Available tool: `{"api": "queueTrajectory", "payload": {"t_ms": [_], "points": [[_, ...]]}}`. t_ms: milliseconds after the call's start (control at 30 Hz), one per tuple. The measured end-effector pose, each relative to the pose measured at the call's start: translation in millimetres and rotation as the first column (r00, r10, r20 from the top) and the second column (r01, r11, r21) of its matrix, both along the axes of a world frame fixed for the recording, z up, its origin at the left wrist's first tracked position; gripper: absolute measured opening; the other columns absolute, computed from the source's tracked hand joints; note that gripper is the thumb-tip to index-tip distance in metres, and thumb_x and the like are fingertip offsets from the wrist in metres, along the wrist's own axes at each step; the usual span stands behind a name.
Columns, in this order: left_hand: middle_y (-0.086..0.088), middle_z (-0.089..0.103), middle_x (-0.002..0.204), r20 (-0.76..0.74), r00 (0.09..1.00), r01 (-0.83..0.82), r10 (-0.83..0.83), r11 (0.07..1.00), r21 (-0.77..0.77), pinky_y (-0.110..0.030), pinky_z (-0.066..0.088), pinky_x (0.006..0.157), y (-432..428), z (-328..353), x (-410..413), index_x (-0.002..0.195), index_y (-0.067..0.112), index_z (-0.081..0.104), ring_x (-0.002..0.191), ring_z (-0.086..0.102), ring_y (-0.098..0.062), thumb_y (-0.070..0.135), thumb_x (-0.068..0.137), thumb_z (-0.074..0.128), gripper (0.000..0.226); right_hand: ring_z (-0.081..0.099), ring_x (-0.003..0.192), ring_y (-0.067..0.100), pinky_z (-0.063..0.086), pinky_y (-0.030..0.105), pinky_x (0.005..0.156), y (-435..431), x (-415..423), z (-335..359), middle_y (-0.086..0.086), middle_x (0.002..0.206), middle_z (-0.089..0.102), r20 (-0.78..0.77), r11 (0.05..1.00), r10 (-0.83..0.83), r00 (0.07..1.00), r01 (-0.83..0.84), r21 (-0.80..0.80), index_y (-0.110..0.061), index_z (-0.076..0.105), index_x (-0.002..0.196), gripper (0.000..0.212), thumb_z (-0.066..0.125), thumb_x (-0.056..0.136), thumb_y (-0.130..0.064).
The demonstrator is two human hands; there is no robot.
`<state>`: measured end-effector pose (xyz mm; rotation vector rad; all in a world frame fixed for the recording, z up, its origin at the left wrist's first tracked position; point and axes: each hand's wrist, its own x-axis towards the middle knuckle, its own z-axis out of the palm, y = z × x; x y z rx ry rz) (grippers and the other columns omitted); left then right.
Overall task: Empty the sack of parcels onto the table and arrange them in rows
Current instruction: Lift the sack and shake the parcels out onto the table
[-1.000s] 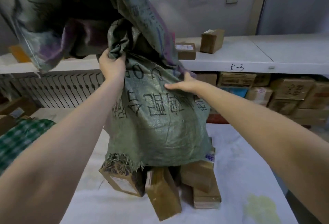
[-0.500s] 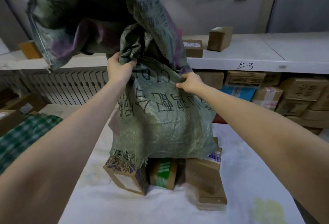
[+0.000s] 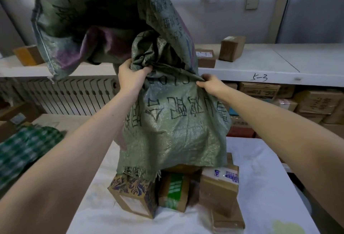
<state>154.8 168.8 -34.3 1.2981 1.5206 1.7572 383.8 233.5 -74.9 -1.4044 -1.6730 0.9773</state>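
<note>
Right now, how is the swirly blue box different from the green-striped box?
The swirly blue box has a dark curly pattern; the green-striped box is brown with green bands. The swirly blue box is leftmost; the green-striped box stands right of it. Both sit on the table below the sack.

A white shelf (image 3: pixel 260 64) carries cardboard boxes (image 3: pixel 231 47); a radiator (image 3: pixel 74 98) stands below.

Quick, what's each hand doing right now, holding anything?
Left hand: grips a bunched fold of the green woven sack.
Right hand: pinches the sack's fabric.
</note>
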Motion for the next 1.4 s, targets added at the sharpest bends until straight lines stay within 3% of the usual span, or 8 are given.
{"api": "queueTrajectory", "payload": {"t_ms": [200, 333, 567, 733, 900, 1033, 1233, 1400], "points": [[-0.008, 0.071, 0.085, 0.139, 0.985, 0.106, -0.107, 0.994, 0.015, -0.047, 0.057, 0.087, 3, 18, -9, 0.072, 0.017, 0.063, 0.087, 0.070, -0.027, 0.010, 0.070, 0.075, 0.015, 0.054, 0.095, 0.024, 0.047, 0.032, 0.077, -2, -26, 21, 0.011, 0.107, 0.053, -0.083, 0.991, -0.132, 0.988, 0.130, -0.032, -0.010, 0.036, 0.130, 0.053, 0.058, 0.082, -0.011], [-0.006, 0.055, 0.068, 0.178, 0.964, 0.180, -0.197, 0.978, 0.109, -0.038, 0.053, 0.070, -8, 40, -7, 0.060, 0.015, 0.047, 0.071, 0.058, -0.022, -0.001, 0.069, 0.070, 0.029, 0.026, 0.141, 0.021, 0.029, 0.036, 0.114, -3, -33, 52, 0.006, 0.155, 0.019, -0.160, 0.973, -0.061, 0.985, 0.094, 0.209, -0.017, 0.000, 0.152, 0.119, 0.085, 0.068, -0.017], [0.017, 0.049, 0.038, 0.157, 0.950, 0.241, -0.271, 0.952, 0.191, -0.029, 0.041, 0.065, -16, 74, -1, 0.064, 0.019, 0.037, 0.063, 0.047, -0.014, -0.004, 0.075, 0.067, 0.039, 0.060, 0.110, 0.029, 0.050, 0.040, 0.095, -13, -39, 124, 0.015, 0.124, 0.062, -0.333, 0.946, -0.241, 0.912, 0.297, 0.128, -0.007, 0.053, 0.131, 0.037, 0.045, 0.096, -0.001], [0.017, 0.050, 0.043, 0.113, 0.957, 0.234, -0.266, 0.943, 0.239, -0.032, 0.042, 0.068, 0, 90, -8, 0.063, 0.019, 0.041, 0.063, 0.048, -0.016, 0.000, 0.075, 0.069, 0.036, 0.062, 0.079, 0.026, 0.054, 0.030, 0.053, -14, -30, 162, 0.014, 0.096, 0.064, -0.821, 0.960, -0.261, 0.509, 0.227, -0.165, -0.002, 0.060, 0.099, 0.035, 0.025, 0.101, -0.007], [-0.003, 0.060, 0.073, -0.053, 0.979, 0.202, -0.195, 0.948, 0.246, -0.030, 0.046, 0.070, 19, 74, -23, 0.065, 0.021, 0.053, 0.072, 0.057, -0.016, 0.016, 0.075, 0.075, 0.025, 0.059, 0.077, 0.026, 0.057, 0.033, 0.065, 2, -26, 167, 0.015, 0.099, 0.062, -0.903, 0.966, -0.227, 0.364, 0.206, -0.159, -0.004, 0.059, 0.100, 0.032, 0.027, 0.100, -0.004], [0.000, 0.071, 0.100, -0.107, 0.946, 0.317, -0.306, 0.942, 0.114, -0.031, 0.055, 0.089, 23, 36, -34, 0.092, 0.023, 0.067, 0.094, 0.069, -0.013, 0.020, 0.078, 0.080, 0.020, 0.059, 0.117, 0.034, 0.041, 0.048, 0.106, 19, -28, 153, 0.018, 0.130, 0.060, -0.898, 0.962, -0.250, 0.363, 0.201, -0.187, -0.003, 0.059, 0.126, 0.039, 0.031, 0.100, -0.011], [0.012, 0.069, 0.092, -0.152, 0.912, 0.386, -0.381, 0.923, 0.003, -0.015, 0.050, 0.079, 27, 19, -45, 0.111, 0.012, 0.064, 0.082, 0.067, 0.005, 0.028, 0.080, 0.076, 0.037, 0.061, 0.112, 0.034, 0.052, 0.049, 0.092, 19, -33, 136, 0.017, 0.124, 0.063, -0.936, 0.973, -0.221, 0.273, 0.132, -0.191, -0.005, 0.060, 0.123, 0.039, 0.030, 0.099, -0.014], [-0.002, 0.067, 0.111, -0.185, 0.868, 0.459, -0.461, 0.887, -0.057, -0.038, 0.044, 0.102, 40, 13, -61, 0.113, 0.015, 0.062, 0.111, 0.060, -0.021, 0.079, 0.053, 0.072, 0.088, 0.060, 0.114, 0.032, 0.049, 0.050, 0.095, 37, -32, 128, 0.015, 0.126, 0.062, -0.922, 0.946, -0.305, 0.238, 0.183, -0.266, -0.007, 0.059, 0.121, 0.042, 0.031, 0.098, -0.027]]}}
